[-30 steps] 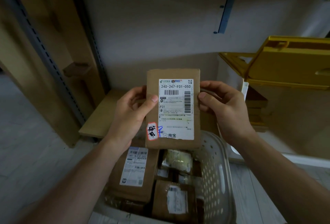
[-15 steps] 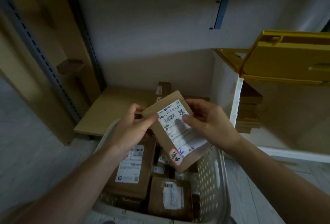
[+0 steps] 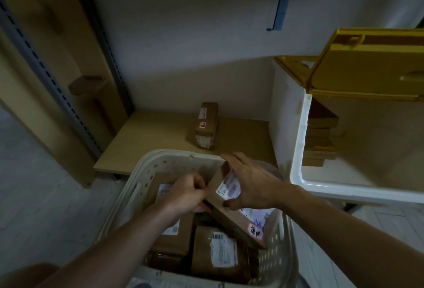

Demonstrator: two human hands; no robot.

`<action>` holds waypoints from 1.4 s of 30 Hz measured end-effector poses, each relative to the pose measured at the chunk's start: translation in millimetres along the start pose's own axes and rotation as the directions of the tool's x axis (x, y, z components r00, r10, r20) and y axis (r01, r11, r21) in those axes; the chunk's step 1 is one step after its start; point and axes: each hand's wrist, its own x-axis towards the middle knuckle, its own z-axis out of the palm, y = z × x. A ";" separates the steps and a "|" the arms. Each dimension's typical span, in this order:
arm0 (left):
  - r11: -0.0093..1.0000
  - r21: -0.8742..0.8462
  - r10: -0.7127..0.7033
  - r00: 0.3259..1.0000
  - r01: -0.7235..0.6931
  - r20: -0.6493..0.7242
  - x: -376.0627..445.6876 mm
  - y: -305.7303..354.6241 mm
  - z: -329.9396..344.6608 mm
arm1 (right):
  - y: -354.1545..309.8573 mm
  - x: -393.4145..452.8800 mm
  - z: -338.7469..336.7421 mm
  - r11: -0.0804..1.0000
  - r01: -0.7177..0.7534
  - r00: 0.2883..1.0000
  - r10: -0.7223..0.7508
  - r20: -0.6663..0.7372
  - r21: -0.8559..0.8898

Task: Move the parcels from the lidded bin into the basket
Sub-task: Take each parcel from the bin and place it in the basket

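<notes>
Over the basket (image 3: 135, 186), both hands hold one flat parcel (image 3: 231, 213) tilted on edge, its lower corner already down among the parcels packed inside, near the right wall; the left hand (image 3: 188, 193) has its fingers curled round the upper left edge, and the right hand (image 3: 250, 184) pinches the top end, thumb under and fingers spread over the label; the step in hand looks to be seating this parcel in the basket. To do it well, I would lower the raised end slowly, letting the parcel slide into the gap along the right wall or lie flat on the boxes beneath, rather than dropping it; the left hand should let go first so its fingers are not trapped between parcel and stack, while the right steadies the top until the weight rests; keeping the label up would keep it readable. To the right stands the white bin (image 3: 298, 150) with its yellow lid (image 3: 367, 69) raised; more brown parcels (image 3: 321, 136) are stacked inside, so the task is, by my judgement, far from finished; another box (image 3: 205, 124) lies on the low shelf (image 3: 149, 145) behind the basket.
</notes>
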 end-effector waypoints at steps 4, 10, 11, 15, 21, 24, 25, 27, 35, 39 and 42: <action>0.999 0.016 -0.028 1.000 0.028 -0.004 13.4 -16.6 7.9 | 1.5 5.3 17.5 1.000 0.018 0.997 -0.017 0.077 -0.010; 0.995 -0.067 -0.076 0.997 0.074 -0.032 21.9 -25.5 18.2 | -0.5 18.8 23.3 0.987 0.046 0.984 -0.018 0.176 -0.156; 0.996 -0.055 -0.080 0.996 0.077 -0.046 23.3 -27.3 20.2 | 0.5 22.0 24.3 0.987 0.053 0.982 -0.023 0.189 -0.154; 0.994 -0.025 -0.104 0.992 0.102 -0.073 27.2 -31.8 24.1 | 3.4 30.3 30.4 0.984 0.089 0.975 -0.055 0.216 -0.152; 0.998 -0.004 -0.067 0.996 0.066 -0.065 35.1 -41.0 21.4 | 2.8 38.3 30.8 0.986 0.091 0.965 -0.052 0.258 -0.140; 1.000 0.015 -0.017 0.999 0.018 -0.049 34.5 -41.8 20.1 | 0.7 39.9 31.1 0.983 0.101 0.963 -0.058 0.262 -0.152; 1.000 0.023 -0.011 0.999 0.012 -0.053 34.6 -41.2 19.9 | 0.2 40.5 31.0 0.983 0.103 0.964 -0.061 0.259 -0.152; 0.998 0.061 -0.011 0.997 0.015 -0.072 35.9 -39.4 17.2 | 0.8 41.1 29.0 0.986 0.097 0.966 -0.060 0.253 -0.136; 0.498 0.789 0.394 0.904 -0.360 0.163 56.6 -42.6 -28.0 | 7.4 24.0 13.6 0.987 0.137 0.967 -0.116 0.227 -0.080; 0.246 0.879 0.361 0.880 -0.410 0.309 68.9 -39.9 -31.2 | 6.6 3.1 7.5 0.988 0.147 0.967 -0.132 0.216 -0.055; 0.233 0.866 0.339 0.871 -0.443 0.354 76.7 -28.9 -29.2 | 1.2 -10.6 5.0 0.988 0.146 0.966 -0.132 0.222 -0.049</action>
